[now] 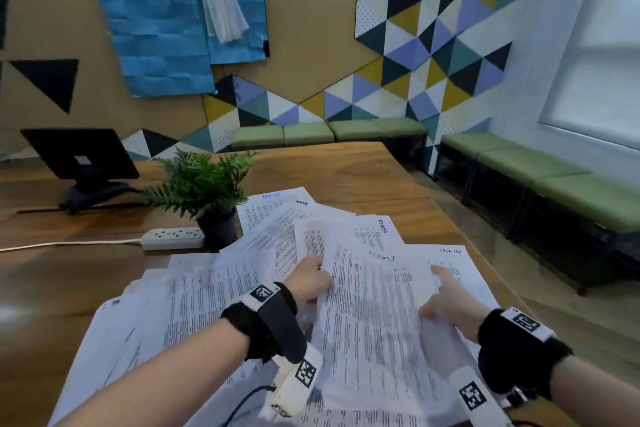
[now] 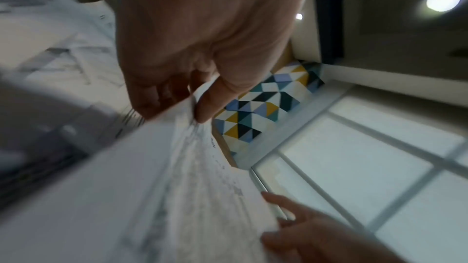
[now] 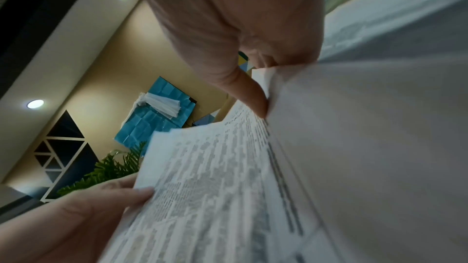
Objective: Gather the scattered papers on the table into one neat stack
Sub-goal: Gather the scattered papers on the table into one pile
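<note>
Potted fern [image 1: 204,191] and power strip [image 1: 173,237] crowd the papers' [image 1: 207,291] far-left edge.

Head view sits high, looking forward and down across the wooden surface [image 1: 346,166] toward the far wall, both forearms reaching in from the bottom edge. Left wrist view is tucked right behind the left hand [image 2: 202,37], very close, aimed along the fingers and up toward the window [image 2: 367,167] and ceiling. Right wrist view is just as close behind the right hand [image 3: 240,27], tilted up toward the blue sheet [image 3: 154,117] on the wall. All three share the printed papers [image 1: 363,322], and each wrist view catches the opposite hand.
</note>
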The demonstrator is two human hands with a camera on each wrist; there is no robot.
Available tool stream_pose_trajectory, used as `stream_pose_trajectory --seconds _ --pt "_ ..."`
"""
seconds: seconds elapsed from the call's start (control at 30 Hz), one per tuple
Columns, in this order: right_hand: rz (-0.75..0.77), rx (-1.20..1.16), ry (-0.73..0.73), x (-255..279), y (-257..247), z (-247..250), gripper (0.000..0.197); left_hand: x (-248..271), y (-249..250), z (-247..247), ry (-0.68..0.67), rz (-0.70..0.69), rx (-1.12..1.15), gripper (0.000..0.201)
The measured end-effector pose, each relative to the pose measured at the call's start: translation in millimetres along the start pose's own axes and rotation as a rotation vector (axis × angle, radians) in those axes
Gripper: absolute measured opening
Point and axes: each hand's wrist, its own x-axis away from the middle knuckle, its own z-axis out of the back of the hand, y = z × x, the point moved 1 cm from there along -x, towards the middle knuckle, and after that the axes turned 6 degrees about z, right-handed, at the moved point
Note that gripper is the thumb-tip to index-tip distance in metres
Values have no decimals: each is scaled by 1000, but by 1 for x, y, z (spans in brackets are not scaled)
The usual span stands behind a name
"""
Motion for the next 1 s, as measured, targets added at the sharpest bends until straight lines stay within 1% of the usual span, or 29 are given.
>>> stream_pose_trajectory --seconds 0.07,0.1,0.17,0.2,0.23,0.27,0.33,0.37,0.43,0.47,0.5,0.53,0.57,0.6,0.67,0.73,0.8,0.87,0.93,0.97,1.0 --pt "31 16 49 -4 -5 11 87 1 6 -1 41 -116 -59 29" --pt "41 11 76 -6 -9 15 84 1 8 -1 66 -150 -73 31" --pt "38 -53 129 -12 -16 20 75 -3 13 -1 117 -181 -95 29" --pt "22 -84 156 -19 -19 20 72 -8 14 0 144 -183 -110 21" --pt "4 -63 173 -25 -23 21 67 -11 16 2 167 -157 -137 9" --pt "5 -16 180 -32 -25 20 58 -15 17 5 197 -133 -167 6" --pt "17 105 188 -44 -33 19 38 -23 10 13 201 -14 -209 32" --pt "16 150 194 -48 -37 19 34 -24 5 15 167 61 -229 38" --pt "-28 214 190 -59 -40 17 39 -28 -4 21 127 181 -256 37" --pt "-60 262 182 -63 -41 16 43 -31 -7 24 126 205 -253 37" --pt "-101 330 164 -64 -43 15 45 -33 -8 28 157 223 -234 43" --pt "-146 417 139 -66 -44 13 45 -39 -9 31 205 233 -214 56" --pt "-176 486 103 -66 -46 11 46 -40 -7 33 227 259 -180 67" --pt "-178 501 66 -67 -47 7 46 -43 -5 33 229 267 -115 72" --pt "-140 440 2 -70 -51 -3 44 -46 2 29 202 275 53 66" --pt "-95 360 -11 -74 -51 -13 45 -49 7 25 171 271 106 57" --pt "-44 336 -9 -70 -54 -21 47 -50 10 20 151 250 31 56" --pt "29 323 -63 -62 -55 -27 47 -51 8 17 147 227 -46 57" --pt "104 313 -100 -54 -47 -23 46 -51 5 17 163 160 -142 58" --pt "109 315 -78 -51 -43 -16 45 -48 2 18 184 115 -206 56" --pt "101 364 -24 -49 -36 -7 45 -43 1 19 209 65 -263 55"
